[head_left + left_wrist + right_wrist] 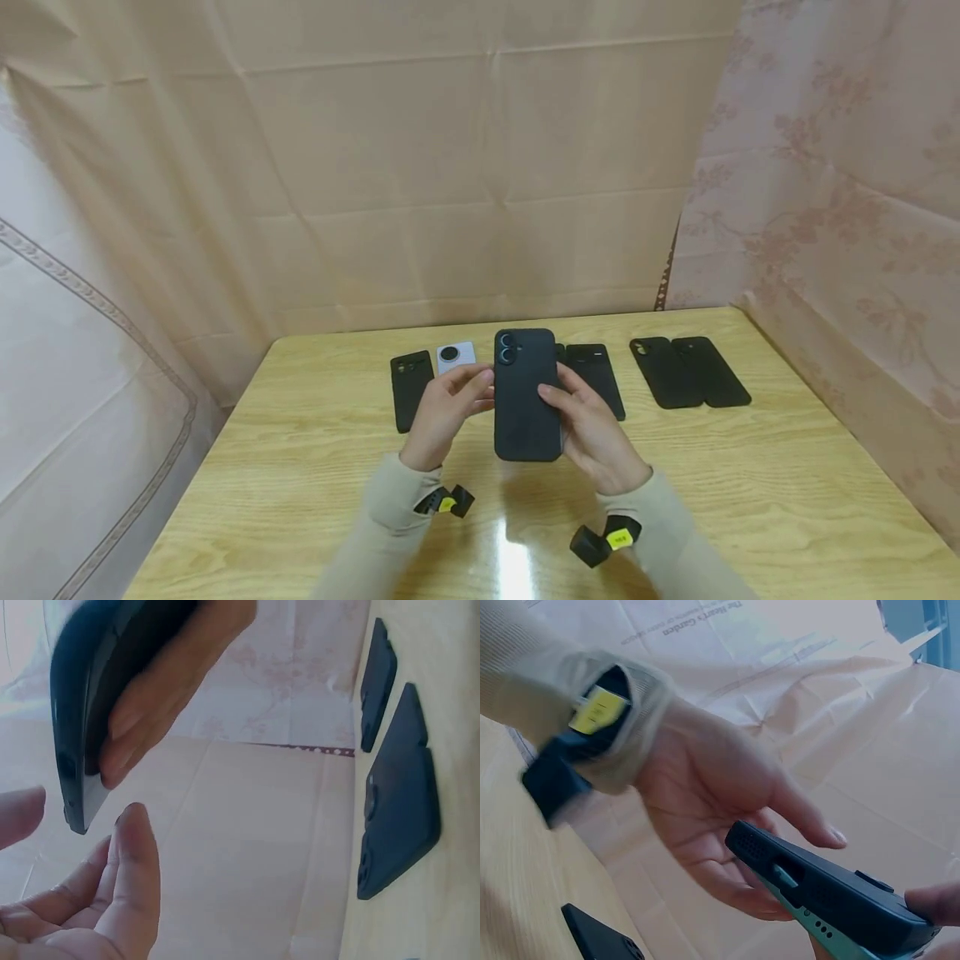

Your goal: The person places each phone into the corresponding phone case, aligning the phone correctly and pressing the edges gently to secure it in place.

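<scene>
A phone in a black case [527,408] is held upright over the table, its two camera lenses facing the head camera. My right hand [600,433] grips its right edge, with the thumb across the back. Beside the left edge is my left hand [446,412]. In the left wrist view the left hand's fingers [135,862] are spread from the thumb, apart from the cased phone [71,742]. Along one side of the black case [817,885], the right wrist view shows a green strip of phone frame [829,934]. The left hand [712,802] looks relaxed there.
On the wooden table [285,500], a black case [412,396] and a white phone [465,354] with a round camera lie at the left. A black item [600,379] lies partly behind my right hand. Two black cases [663,379] [716,375] lie together at the right. A beige curtain [450,183] hangs behind.
</scene>
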A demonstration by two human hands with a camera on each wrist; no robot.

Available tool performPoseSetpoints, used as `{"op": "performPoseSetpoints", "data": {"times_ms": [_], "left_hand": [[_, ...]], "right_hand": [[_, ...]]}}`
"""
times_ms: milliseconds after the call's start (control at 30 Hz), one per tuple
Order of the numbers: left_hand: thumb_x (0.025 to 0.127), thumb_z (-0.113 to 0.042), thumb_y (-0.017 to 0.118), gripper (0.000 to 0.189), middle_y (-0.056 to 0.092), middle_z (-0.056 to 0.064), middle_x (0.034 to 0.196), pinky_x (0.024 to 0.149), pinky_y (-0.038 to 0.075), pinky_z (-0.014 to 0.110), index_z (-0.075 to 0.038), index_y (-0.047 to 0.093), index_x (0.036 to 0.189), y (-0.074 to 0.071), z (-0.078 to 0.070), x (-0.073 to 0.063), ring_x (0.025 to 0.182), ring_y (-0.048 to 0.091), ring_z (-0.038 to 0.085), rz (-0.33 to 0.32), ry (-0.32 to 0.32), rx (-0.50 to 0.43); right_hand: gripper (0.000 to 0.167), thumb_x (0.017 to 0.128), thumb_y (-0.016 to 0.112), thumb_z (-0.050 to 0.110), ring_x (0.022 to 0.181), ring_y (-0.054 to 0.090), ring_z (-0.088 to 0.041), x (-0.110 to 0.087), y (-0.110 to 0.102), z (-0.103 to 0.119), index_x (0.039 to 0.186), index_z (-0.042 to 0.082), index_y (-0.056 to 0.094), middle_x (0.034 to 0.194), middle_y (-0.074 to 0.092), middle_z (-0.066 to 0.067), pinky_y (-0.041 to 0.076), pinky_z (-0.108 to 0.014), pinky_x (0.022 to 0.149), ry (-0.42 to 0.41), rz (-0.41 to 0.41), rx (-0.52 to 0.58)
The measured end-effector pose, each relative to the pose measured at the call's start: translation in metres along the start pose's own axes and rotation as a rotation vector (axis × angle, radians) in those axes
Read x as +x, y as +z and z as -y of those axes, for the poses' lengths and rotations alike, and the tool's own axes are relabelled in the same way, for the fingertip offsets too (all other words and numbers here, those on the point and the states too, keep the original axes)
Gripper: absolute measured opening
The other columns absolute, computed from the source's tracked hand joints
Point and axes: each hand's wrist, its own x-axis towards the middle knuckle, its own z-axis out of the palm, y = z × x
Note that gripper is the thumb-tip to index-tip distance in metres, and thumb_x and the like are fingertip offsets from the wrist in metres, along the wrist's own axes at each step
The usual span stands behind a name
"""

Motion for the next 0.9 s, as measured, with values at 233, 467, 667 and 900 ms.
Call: {"op": "performPoseSetpoints", "data": {"times_ms": [233, 467, 667, 900], "left_hand": [[0.095, -0.03, 0.065, 0.04, 0.068, 0.013, 0.109, 0.084, 0.059, 0.036, 0.0, 0.064, 0.122, 0.006, 0.01, -0.017, 0.09, 0.066, 0.015, 0.052, -0.037, 0.025], [0.093, -0.024, 0.068, 0.033, 0.067, 0.0, 0.087, 0.078, 0.059, 0.032, 0.004, 0.066, 0.11, 0.016, 0.013, -0.027, 0.077, 0.067, 0.013, 0.068, -0.049, -0.004], [0.092, -0.017, 0.068, 0.031, 0.069, 0.004, 0.088, 0.082, 0.06, 0.039, 0.008, 0.065, 0.111, 0.025, 0.017, -0.032, 0.075, 0.07, 0.012, 0.106, -0.05, -0.053], [0.091, -0.013, 0.069, 0.032, 0.072, 0.013, 0.091, 0.082, 0.06, 0.038, 0.012, 0.064, 0.11, 0.031, 0.021, -0.033, 0.077, 0.072, 0.013, 0.125, -0.038, -0.121]], "right_hand": [[0.051, 0.103, 0.046, 0.008, 0.12, 0.058, -0.009, 0.002, -0.001, 0.004, 0.151, 0.015, 0.029, 0.135, 0.051, 0.001, 0.053, -0.028, 0.097, -0.046, -0.02, 0.007], [0.047, 0.103, 0.045, 0.007, 0.12, 0.056, -0.008, 0.003, -0.005, 0.007, 0.147, 0.015, 0.033, 0.132, 0.05, 0.002, 0.052, -0.027, 0.096, -0.076, -0.046, 0.022], [0.048, 0.103, 0.043, 0.007, 0.126, 0.05, -0.008, 0.002, -0.006, 0.01, 0.148, 0.016, 0.029, 0.137, 0.044, 0.001, 0.051, -0.027, 0.099, -0.085, -0.052, 0.037], [0.05, 0.103, 0.043, 0.006, 0.128, 0.048, -0.009, 0.001, -0.005, 0.011, 0.15, 0.016, 0.027, 0.139, 0.042, 0.0, 0.05, -0.027, 0.1, -0.084, -0.051, 0.061]]}}
